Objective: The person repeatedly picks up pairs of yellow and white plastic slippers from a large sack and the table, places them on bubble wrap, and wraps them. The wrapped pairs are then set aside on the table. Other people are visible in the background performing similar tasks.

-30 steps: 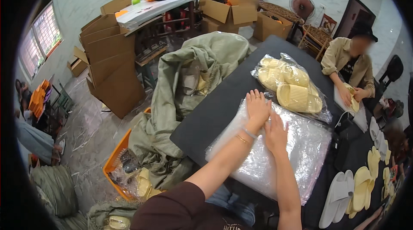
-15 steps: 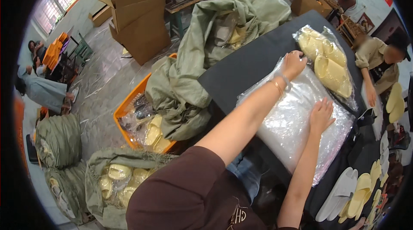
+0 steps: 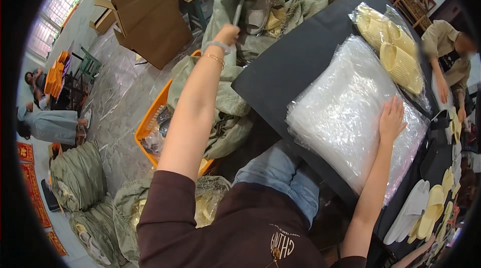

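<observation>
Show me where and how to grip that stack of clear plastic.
Probably best to pinch the stack of clear plastic by its left corner, from the left: uneven edges lie exposed there, while the right hand rests farther right.

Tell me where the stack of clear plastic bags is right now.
In the head view, the stack of clear plastic bags lies right of centre on the black table, under the right hand and beside the bagged yellow slippers.
</observation>
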Demonstrator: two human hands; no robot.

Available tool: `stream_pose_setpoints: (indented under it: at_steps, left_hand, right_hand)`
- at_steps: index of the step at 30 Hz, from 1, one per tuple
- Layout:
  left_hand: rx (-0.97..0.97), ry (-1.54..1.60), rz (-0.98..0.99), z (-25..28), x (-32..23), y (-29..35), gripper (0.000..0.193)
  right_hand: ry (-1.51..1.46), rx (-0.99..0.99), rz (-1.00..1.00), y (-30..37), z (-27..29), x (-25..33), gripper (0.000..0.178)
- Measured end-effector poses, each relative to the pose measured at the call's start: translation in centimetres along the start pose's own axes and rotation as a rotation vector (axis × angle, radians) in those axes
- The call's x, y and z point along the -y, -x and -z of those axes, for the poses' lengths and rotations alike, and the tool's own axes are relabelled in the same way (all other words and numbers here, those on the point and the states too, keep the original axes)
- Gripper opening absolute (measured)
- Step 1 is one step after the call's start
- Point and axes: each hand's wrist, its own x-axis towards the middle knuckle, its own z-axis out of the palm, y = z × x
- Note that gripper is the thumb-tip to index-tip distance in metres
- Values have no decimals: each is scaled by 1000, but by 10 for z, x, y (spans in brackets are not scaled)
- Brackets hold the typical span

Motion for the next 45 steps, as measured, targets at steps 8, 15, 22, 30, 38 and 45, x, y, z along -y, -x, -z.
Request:
stream_pose_setpoints:
  at_steps: [8, 15, 22, 30, 38, 45]
  left_hand:
    - [188, 145, 100, -61, 50, -62, 23]
    - [91, -1060, -469, -122, 12, -163, 46]
    - [-621, -1092, -624, -171, -56, -207, 51]
    - [-564, -1243, -636, -177, -47, -236, 40]
    - [-603, -869, -705, -164, -59, -158, 60]
    - [-458, -273, -735, -49, -116, -33, 54]
  right_hand:
    - [-1, -4, 32, 1, -1, -16, 51]
    - [-22, 18, 75, -2, 12, 2, 50]
    - [-18, 137, -55, 6, 37, 38, 53]
    - [-34, 200, -111, -4, 37, 46, 54]
    - [-34, 202, -83, -1, 42, 48, 54]
    - [-16, 57, -7, 8, 30, 32, 52]
